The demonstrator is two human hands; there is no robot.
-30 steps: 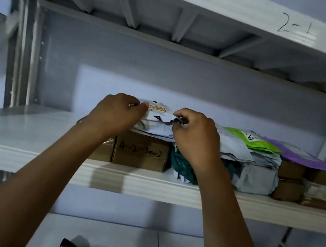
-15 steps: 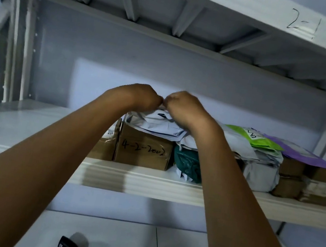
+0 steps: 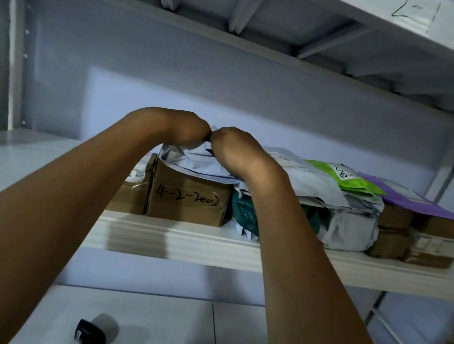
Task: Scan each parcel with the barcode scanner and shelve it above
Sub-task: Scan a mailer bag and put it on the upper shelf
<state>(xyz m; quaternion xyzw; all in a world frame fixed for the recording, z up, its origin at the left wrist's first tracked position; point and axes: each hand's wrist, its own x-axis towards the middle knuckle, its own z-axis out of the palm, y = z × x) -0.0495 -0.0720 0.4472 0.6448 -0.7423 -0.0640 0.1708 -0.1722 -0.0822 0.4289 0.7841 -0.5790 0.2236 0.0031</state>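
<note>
I see bare shelf [image 3: 23,166] left of the cardboard boxes [image 3: 187,198]; piled mailers [image 3: 347,220] crowd the right, with ribs [image 3: 249,3] overhead.

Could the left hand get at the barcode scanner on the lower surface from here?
Probably yes. The barcode scanner lies in the open on the lower surface, nothing over it. The left hand is up on the white parcel, so it would have to leave that first.

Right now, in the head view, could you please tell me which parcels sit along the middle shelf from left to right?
small taped box → box marked 4-2-2002 → teal bag → grey mailer → stacked brown boxes
</note>
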